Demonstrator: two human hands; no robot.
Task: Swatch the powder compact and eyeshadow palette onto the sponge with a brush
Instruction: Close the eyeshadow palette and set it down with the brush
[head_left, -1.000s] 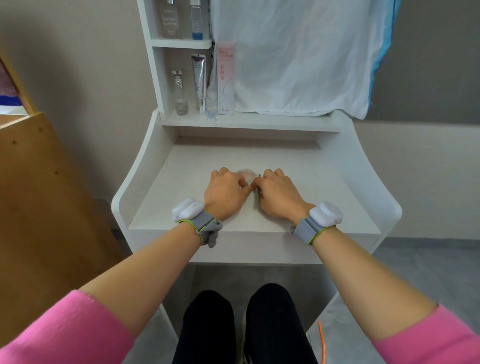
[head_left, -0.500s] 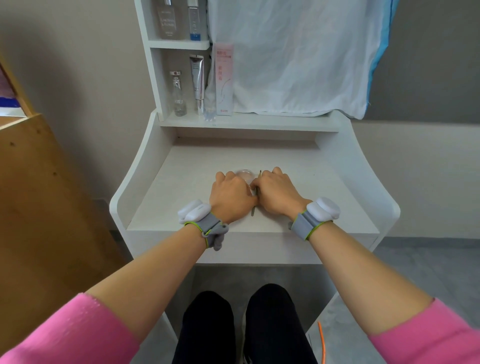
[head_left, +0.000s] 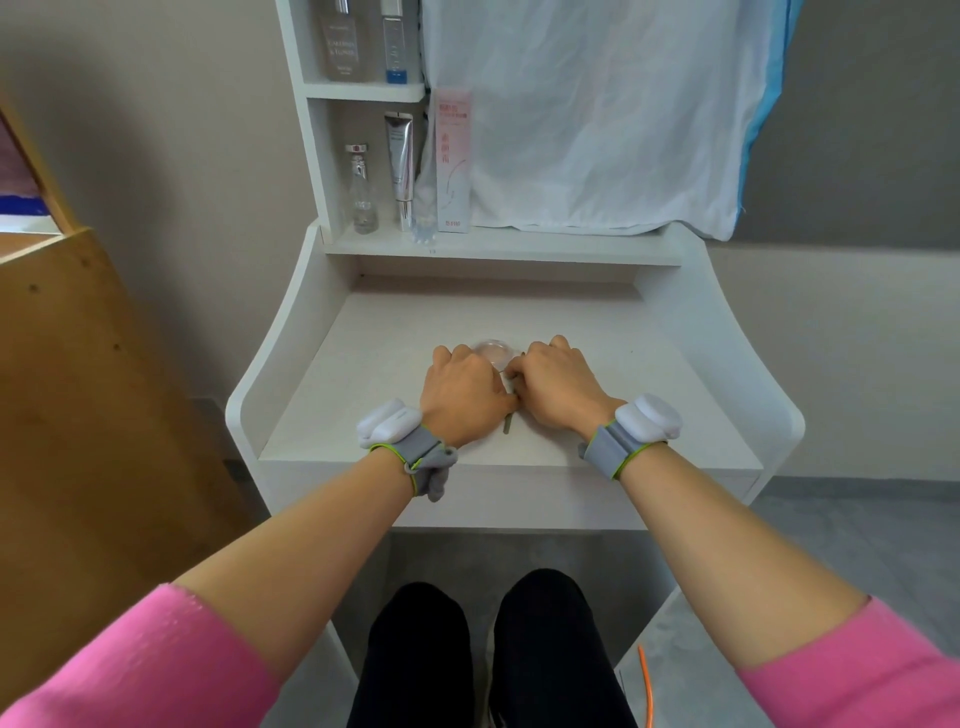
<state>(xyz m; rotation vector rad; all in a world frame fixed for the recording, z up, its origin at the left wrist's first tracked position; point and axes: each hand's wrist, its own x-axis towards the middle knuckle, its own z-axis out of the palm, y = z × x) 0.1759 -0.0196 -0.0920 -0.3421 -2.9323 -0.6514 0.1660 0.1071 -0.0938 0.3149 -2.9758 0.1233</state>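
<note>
Apparently the work is at the powder stage: both hands sit knuckles-up and close together at the middle of the white desk (head_left: 363, 405), with the round, clear-lidded powder compact (head_left: 492, 352) lying on the desktop just beyond and between them. The right hand (head_left: 558, 387) has its fingers curled around the brush (head_left: 507, 425), a thin greenish stick whose tail end pokes out toward the person between the 2 wrists; its bristle end is hidden. The left hand (head_left: 460, 387) is curled beside the compact and touches or nearly touches it, but I cannot tell whether it grips it or only steadies it. Neither the sponge nor the eyeshadow palette shows; they may lie under the hands. Next, I judge, the compact must be held firm and open so the bristles can load powder, and then a light stroke onto the sponge. Nothing on the desktop crowds the hands, though they block the view of the work. On the shelf (head_left: 519, 244) behind stand a glass bottle (head_left: 362, 195), a silver tube (head_left: 401, 166) and a pink box (head_left: 453, 161), well apart from the hands, beside a hanging white cloth (head_left: 587, 114). A wooden panel (head_left: 78, 389) stands to the left and an orange cable (head_left: 645, 686) lies on the floor.
</note>
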